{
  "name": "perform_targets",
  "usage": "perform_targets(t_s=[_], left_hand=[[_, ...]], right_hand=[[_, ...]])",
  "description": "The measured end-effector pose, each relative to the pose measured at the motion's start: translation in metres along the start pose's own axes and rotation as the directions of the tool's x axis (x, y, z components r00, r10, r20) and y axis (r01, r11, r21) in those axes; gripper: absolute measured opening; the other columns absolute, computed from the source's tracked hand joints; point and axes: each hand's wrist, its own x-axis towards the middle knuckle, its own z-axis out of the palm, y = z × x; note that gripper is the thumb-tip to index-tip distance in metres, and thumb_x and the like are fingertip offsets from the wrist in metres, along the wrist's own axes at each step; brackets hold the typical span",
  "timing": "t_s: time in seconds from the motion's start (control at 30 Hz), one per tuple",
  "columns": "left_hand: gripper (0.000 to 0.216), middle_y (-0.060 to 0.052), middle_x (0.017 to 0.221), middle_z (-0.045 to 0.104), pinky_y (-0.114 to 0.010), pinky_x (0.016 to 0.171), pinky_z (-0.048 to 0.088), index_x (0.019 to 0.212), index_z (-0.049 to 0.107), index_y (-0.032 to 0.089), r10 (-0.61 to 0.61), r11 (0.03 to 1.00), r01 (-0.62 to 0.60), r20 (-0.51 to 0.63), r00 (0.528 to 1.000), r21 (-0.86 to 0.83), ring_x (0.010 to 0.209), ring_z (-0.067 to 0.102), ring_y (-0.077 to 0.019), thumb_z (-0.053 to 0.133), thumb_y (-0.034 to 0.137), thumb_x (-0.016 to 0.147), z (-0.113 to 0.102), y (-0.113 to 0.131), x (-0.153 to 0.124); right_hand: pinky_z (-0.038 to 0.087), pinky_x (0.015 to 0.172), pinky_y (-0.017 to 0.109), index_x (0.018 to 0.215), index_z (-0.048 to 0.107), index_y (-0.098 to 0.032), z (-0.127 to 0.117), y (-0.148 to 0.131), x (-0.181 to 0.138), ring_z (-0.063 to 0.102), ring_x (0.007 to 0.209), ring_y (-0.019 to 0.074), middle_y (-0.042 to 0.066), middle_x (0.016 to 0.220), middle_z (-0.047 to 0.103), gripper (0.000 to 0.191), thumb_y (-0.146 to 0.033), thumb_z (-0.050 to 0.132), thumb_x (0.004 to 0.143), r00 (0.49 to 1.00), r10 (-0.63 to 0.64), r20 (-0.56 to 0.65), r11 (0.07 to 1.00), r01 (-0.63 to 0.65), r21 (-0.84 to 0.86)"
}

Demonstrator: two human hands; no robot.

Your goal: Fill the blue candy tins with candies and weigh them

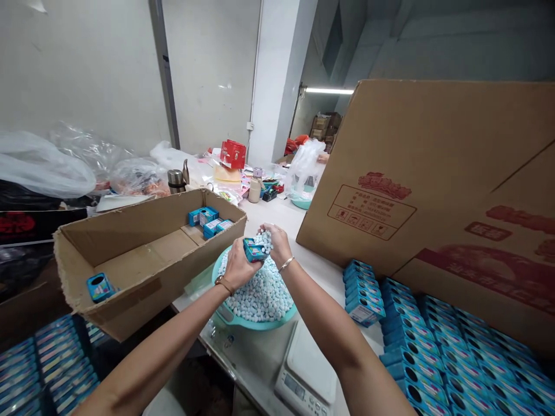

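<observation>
My left hand (240, 267) is wrapped round a small blue printed box (255, 249), held above a turquoise basin (219, 309). Small white and pale-blue balls (260, 297) are heaped in that basin. Cupped at the box's opening, my right hand (278, 242) holds a handful of the same balls, some of them lying over the top of the box. How many are inside the box I cannot tell.
A long open carton (151, 294) at left has several blue boxes (203, 216) inside. A white digital scale (307, 370) stands in front of the basin. Rows of blue boxes (416, 346) fill the right, before a large cardboard box (433, 150). A thermos (176, 180) stands behind.
</observation>
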Motion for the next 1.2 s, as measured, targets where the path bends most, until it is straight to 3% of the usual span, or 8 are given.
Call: perform_targets(t_s=[0.33, 0.63, 0.8, 1.03, 1.2], left_hand=[[0.060, -0.008, 0.107, 0.056, -0.042, 0.091, 0.048, 0.113, 0.046, 0.018, 0.013, 0.996, -0.012, -0.019, 1.000, 0.085, 0.104, 0.058, -0.0277, 0.076, 0.028, 0.062, 0.003, -0.002, 0.006], [0.060, -0.010, 0.108, 0.056, -0.044, 0.091, 0.049, 0.114, 0.045, 0.018, 0.053, 0.982, -0.054, 0.007, 0.999, 0.181, 0.106, 0.058, -0.0307, 0.074, 0.028, 0.063, 0.006, -0.001, 0.009], [0.059, -0.010, 0.108, 0.056, -0.044, 0.091, 0.048, 0.113, 0.044, 0.018, 0.055, 0.986, -0.055, 0.003, 0.998, 0.159, 0.105, 0.057, -0.0303, 0.074, 0.029, 0.064, 0.006, -0.003, 0.011], [0.058, -0.008, 0.105, 0.057, -0.041, 0.088, 0.049, 0.112, 0.046, 0.019, 0.051, 0.993, -0.055, 0.039, 0.998, 0.105, 0.101, 0.059, -0.0278, 0.075, 0.026, 0.062, 0.002, 0.001, 0.011], [0.058, -0.007, 0.106, 0.057, -0.040, 0.086, 0.049, 0.110, 0.047, 0.019, 0.012, 0.999, -0.013, 0.027, 1.000, 0.043, 0.099, 0.060, -0.0265, 0.076, 0.025, 0.060, 0.003, 0.004, 0.012]], right_hand=[[0.047, 0.056, 0.027, 0.064, 0.060, -0.018, -0.002, 0.000, -0.002, 0.061, 0.059, 0.0158, -0.001, 0.055, 0.060, 0.019, -0.027, 0.076, 0.058, 1.000, -0.004, -0.023, 1.000, 0.003, -0.012], [0.044, 0.055, 0.027, 0.066, 0.059, -0.018, 0.003, 0.000, -0.006, 0.055, 0.054, 0.0126, -0.001, 0.057, 0.058, 0.028, -0.042, 0.073, 0.072, 0.996, -0.017, -0.090, 1.000, 0.019, 0.021], [0.046, 0.058, 0.029, 0.071, 0.063, -0.018, 0.005, -0.003, -0.008, 0.059, 0.059, 0.0166, 0.003, 0.061, 0.063, 0.037, -0.053, 0.064, 0.080, 0.995, 0.023, -0.098, 0.998, -0.029, -0.055], [0.049, 0.071, 0.032, 0.077, 0.068, -0.016, 0.003, -0.003, -0.008, 0.065, 0.078, 0.0222, 0.009, 0.075, 0.071, 0.048, -0.063, 0.058, 0.081, 0.996, -0.014, -0.091, 0.984, -0.003, -0.180], [0.049, 0.073, 0.034, 0.075, 0.068, -0.017, -0.002, -0.002, -0.002, 0.067, 0.079, 0.0239, 0.011, 0.076, 0.072, 0.053, -0.069, 0.057, 0.078, 0.995, -0.006, -0.100, 0.979, -0.014, -0.202]])
